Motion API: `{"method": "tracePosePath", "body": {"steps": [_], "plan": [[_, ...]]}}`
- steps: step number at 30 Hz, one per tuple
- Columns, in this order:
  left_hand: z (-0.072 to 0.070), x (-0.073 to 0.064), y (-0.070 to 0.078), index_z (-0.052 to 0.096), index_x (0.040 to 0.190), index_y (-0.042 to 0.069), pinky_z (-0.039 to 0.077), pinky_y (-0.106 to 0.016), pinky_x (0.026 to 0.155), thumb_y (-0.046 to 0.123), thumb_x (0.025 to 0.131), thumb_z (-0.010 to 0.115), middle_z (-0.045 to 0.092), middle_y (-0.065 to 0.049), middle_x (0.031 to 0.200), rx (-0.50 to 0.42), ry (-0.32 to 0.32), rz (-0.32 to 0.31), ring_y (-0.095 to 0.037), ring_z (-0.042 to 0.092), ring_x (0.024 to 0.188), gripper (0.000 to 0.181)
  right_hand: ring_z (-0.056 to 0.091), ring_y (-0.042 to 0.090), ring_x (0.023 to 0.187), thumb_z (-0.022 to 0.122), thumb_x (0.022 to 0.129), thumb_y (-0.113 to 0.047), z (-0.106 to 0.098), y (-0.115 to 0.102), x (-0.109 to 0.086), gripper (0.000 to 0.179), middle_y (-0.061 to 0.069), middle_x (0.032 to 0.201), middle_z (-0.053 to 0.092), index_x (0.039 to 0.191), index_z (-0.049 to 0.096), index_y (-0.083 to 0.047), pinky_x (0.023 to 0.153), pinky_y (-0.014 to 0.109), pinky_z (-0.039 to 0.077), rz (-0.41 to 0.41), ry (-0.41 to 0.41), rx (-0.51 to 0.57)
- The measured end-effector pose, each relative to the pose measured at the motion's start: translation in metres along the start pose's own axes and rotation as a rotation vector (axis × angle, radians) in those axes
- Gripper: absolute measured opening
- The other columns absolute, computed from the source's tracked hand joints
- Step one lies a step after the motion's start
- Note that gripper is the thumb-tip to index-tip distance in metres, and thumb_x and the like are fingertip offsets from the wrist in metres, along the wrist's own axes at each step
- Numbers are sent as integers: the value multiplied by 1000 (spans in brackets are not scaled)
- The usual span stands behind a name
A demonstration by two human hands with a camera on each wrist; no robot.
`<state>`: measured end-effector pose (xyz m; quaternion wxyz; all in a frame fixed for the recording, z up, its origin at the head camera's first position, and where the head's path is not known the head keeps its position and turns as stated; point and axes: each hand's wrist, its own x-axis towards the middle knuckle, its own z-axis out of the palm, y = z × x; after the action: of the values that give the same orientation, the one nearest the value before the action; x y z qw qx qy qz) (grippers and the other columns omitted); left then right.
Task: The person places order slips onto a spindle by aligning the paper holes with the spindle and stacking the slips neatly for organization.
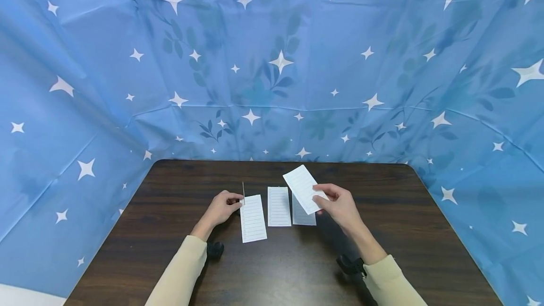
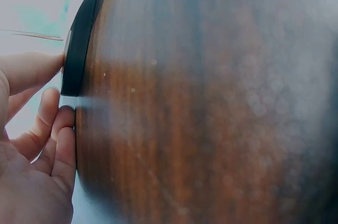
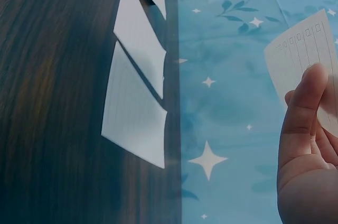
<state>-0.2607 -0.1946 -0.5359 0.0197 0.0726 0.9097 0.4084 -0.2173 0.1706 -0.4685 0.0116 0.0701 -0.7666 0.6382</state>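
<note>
My left hand [image 1: 222,208] pinches the upper left corner of a white lined card [image 1: 253,221]. A thin, upright sliver [image 1: 243,190] stands at those fingertips; whether it is a card seen edge-on, I cannot tell. In the left wrist view, a dark flat piece [image 2: 79,44] shows at the thumb and finger. Raised above the table, another white lined card [image 1: 301,185] is gripped between thumb and fingers by my right hand [image 1: 340,204]. Small printed boxes run along one end of this card in the right wrist view. Below it lies a third card [image 1: 304,216], partly covered.
Between the hands, one more white lined card [image 1: 279,207] lies flat beside the partly covered one. The dark wooden table [image 1: 272,268] ends at a blue star-patterned cloth [image 1: 272,84] behind and at both sides. Each wrist carries a black device [image 1: 215,250].
</note>
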Motion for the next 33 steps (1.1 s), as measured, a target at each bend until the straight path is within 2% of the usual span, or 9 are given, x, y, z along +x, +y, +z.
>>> {"method": "tracePosePath", "body": {"steps": [6, 13, 20, 29, 33], "plan": [[0, 0, 0, 76, 117, 12, 42, -37, 71, 12, 96, 71, 56, -2, 96, 2, -4, 0, -20, 49, 82, 22, 65, 20, 74, 75, 92, -7, 6, -6, 1, 34, 24, 112, 67, 123, 68, 4, 62, 31, 57, 12, -8, 40], [0, -2, 0, 76, 116, 11, 42, -37, 72, 10, 96, 71, 57, -3, 96, -4, -1, -1, -20, 49, 82, 21, 64, 20, 77, 75, 92, -6, 12, -8, 2, 35, 24, 117, 66, 124, 68, 4, 64, 34, 58, 4, -17, 61], [0, -2, 0, 76, 117, 10, 42, -37, 71, 10, 96, 70, 56, -3, 96, 1, -3, 1, -21, 49, 82, 22, 65, 24, 83, 76, 92, -7, 18, -14, 4, 34, 22, 118, 66, 123, 68, 3, 68, 44, 59, -23, -11, 73], [0, -2, 0, 76, 116, 10, 42, -38, 72, 9, 96, 70, 58, -4, 98, 9, 0, 19, -20, 49, 83, 21, 65, 22, 81, 75, 92, -6, 27, -19, 8, 35, 25, 121, 65, 124, 67, 6, 63, 32, 57, -58, -48, 133], [1, 0, -1, 77, 116, 11, 42, -38, 73, 10, 95, 71, 58, -3, 97, 10, 2, 16, -19, 49, 83, 21, 65, 22, 82, 75, 92, -6, 32, -23, 9, 36, 24, 121, 65, 125, 67, 5, 64, 34, 58, -54, -56, 139]]}}
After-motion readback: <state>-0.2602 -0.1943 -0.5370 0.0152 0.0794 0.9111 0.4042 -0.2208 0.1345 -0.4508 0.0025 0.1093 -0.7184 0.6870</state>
